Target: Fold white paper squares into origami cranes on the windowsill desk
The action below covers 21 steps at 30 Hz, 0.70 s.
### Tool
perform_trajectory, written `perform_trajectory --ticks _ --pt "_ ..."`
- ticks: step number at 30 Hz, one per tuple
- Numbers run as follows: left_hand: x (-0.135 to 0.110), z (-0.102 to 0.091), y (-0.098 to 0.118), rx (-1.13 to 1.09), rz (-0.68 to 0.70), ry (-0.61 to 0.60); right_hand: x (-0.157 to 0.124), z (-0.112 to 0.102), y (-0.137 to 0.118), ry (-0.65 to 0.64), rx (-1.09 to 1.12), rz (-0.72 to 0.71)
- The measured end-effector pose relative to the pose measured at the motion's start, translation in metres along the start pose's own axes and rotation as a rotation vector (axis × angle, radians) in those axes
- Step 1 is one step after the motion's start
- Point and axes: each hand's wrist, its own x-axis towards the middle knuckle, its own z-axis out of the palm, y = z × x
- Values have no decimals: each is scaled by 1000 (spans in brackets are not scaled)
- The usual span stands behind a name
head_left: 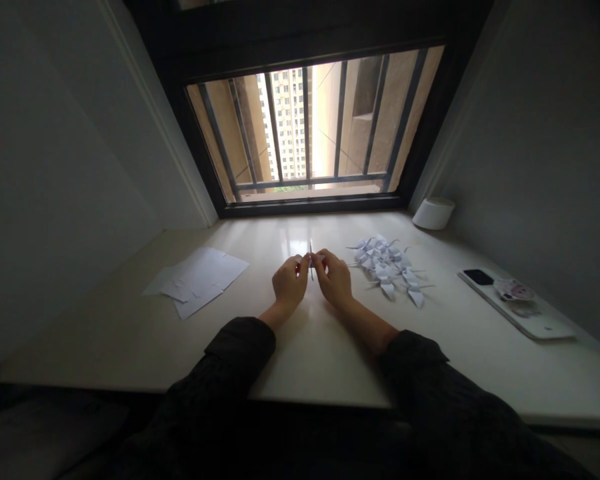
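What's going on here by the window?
Someone's left hand and right hand hold a small folded paper piece between them, over a pale surface. To the right lies a cluster of folded white paper shapes; flat paper sheets lie to the left. A phone lies farther right.

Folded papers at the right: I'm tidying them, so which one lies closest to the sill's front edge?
The folded paper at the near end, on the side toward the phone. It reaches lowest in the picture; the other folded papers lie farther back.
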Motion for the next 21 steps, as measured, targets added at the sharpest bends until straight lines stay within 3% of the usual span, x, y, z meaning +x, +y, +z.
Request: perform_trajectory --ticks 9,21 --pt "1 1 0 -75 66 1 -3 5 5 -34 146 79" --pt "4 5 -5 -471 26 -23 -3 11 8 1 486 145"
